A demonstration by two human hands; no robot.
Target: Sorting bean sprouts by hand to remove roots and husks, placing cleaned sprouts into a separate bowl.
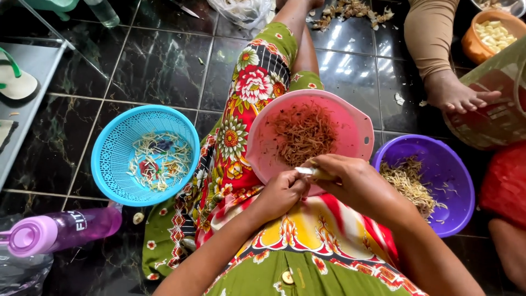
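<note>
Over the lap, just at the near rim of the pink bowl [350, 118]: both hands meeting on one pale bean sprout [307, 171]. Right hand [350, 181] curled over from the right, fingers pressed together and pinching the sprout's right end; left hand [282, 192] closed against it from below left, thumb and fingertips nipping the other end. Sprout lying roughly level between the two grips, only a short whitish stretch showing.

Just beyond the knuckles, in the pink bowl, a heap of thin brown stringy trimmings [304, 131], bowl resting on the thigh over a flowered green, red and yellow dress [246, 93]. To the right, touching the pink bowl's edge, a purple bowl [449, 164] on the floor with a pile of pale sprouts [405, 183] along its left side. To the left, well apart from the hands, a blue perforated basket [115, 159] holding a loose scatter of whitish sprouts. Nearer the bottom left corner, a purple bottle [66, 230] with a lilac cap lying on its side on dark glossy tiles [159, 66].

At upper right, another person's foot [457, 93] beside a woven basket [493, 104], and behind it an orange bowl [476, 44] of pale pieces. At top centre, scattered husks [350, 13] on the floor.
</note>
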